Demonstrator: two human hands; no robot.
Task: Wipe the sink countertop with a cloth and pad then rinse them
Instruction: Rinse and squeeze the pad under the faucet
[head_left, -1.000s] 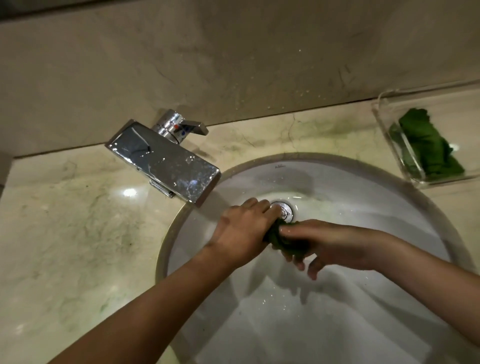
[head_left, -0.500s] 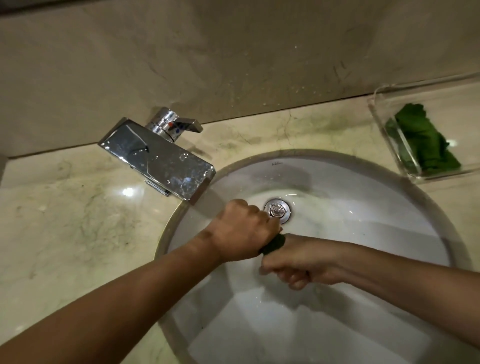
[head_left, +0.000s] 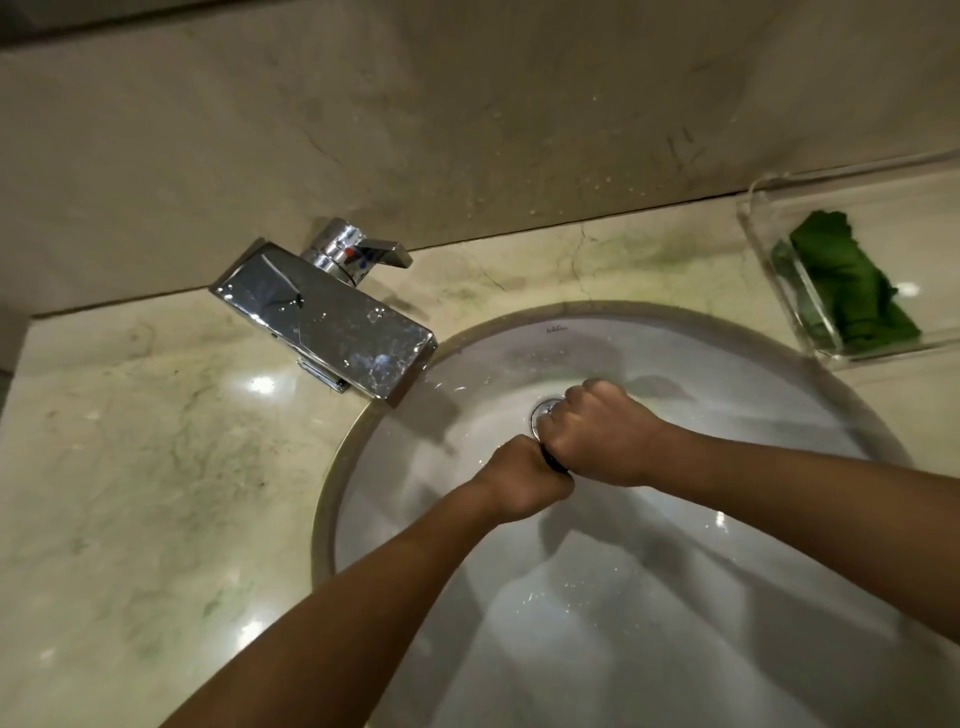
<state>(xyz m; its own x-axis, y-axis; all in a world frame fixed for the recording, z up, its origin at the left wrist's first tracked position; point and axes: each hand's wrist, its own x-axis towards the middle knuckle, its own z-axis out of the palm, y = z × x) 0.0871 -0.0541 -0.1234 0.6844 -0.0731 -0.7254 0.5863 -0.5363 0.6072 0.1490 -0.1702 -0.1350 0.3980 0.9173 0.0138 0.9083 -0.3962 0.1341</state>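
Both my hands are clenched over the white sink basin (head_left: 649, 597), fist against fist. My left hand (head_left: 524, 480) and my right hand (head_left: 602, 431) grip a dark green cloth (head_left: 555, 462); only a thin dark sliver of it shows between them. The right fist sits over the chrome drain (head_left: 543, 410). A second green piece (head_left: 852, 291), cloth or pad I cannot tell, lies in a clear tray (head_left: 769, 249) at the right on the marble countertop (head_left: 156, 467).
A square chrome faucet (head_left: 327, 317) with its lever (head_left: 374, 252) juts over the basin's left rim; no water runs from it. A beige stone wall (head_left: 467, 114) backs the counter. Droplets speckle the basin.
My hands have twisted round the cloth: the right fist rose toward the drain, the left dropped below it. The cloth is now almost wholly hidden inside the fists.
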